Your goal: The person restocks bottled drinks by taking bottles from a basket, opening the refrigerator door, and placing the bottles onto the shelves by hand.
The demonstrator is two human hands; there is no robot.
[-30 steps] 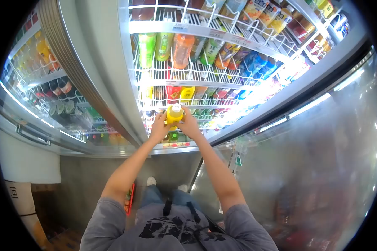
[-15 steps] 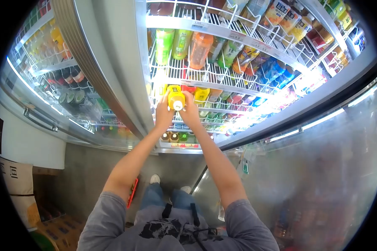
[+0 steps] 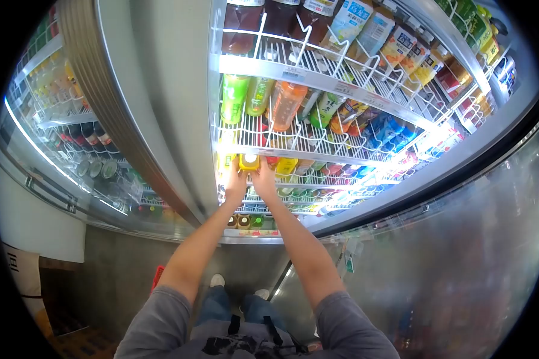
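Observation:
A yellow drink bottle [image 3: 249, 163] is between my two hands at the front of a lower fridge shelf, its light cap facing me. My left hand [image 3: 236, 184] grips its left side, and my right hand [image 3: 263, 178] closes on its right side. My fingertips are partly hidden behind the bottle. Just right of it stands another yellow bottle [image 3: 286, 166] on the same shelf. On the shelf above are a bright green bottle [image 3: 234, 99] and an orange bottle [image 3: 288, 103].
White wire shelves with a front rail [image 3: 317, 157] hold several rows of drinks. A fridge pillar [image 3: 161, 90] rises close on the left. The open glass door [image 3: 437, 251] stands on the right. A red basket [image 3: 157, 278] is on the floor by my left arm.
My hands have moved the yellow bottle in toward the shelf, and it is now more upended toward my view. My view has shifted, showing more of the upper shelf.

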